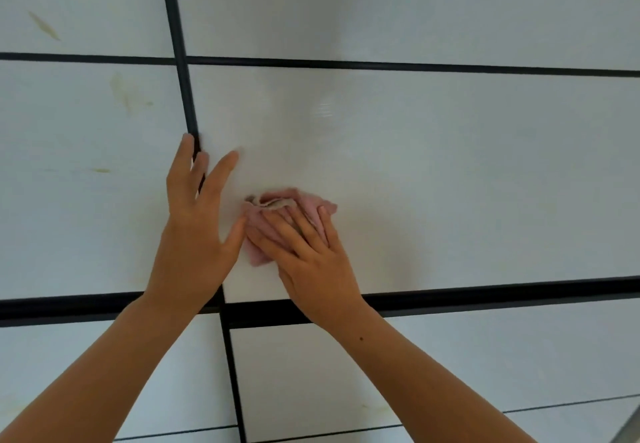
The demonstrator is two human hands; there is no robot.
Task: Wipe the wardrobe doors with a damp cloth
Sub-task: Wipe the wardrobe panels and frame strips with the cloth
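White wardrobe doors with black frame strips fill the view. On the right door [433, 172], a crumpled pink cloth [277, 203] lies against the middle panel. My right hand [311, 259] presses flat on the cloth with straight, spread fingers. My left hand [194, 234] rests flat, fingers spread, over the black vertical strip [180, 61] where the two doors meet; its thumb nearly touches the cloth.
The left door [69, 183] carries yellowish smears and streaks in its upper and middle panels. Black horizontal strips [485, 290] split each door into panels above and below my hands. A faint sheen marks the right door above the cloth.
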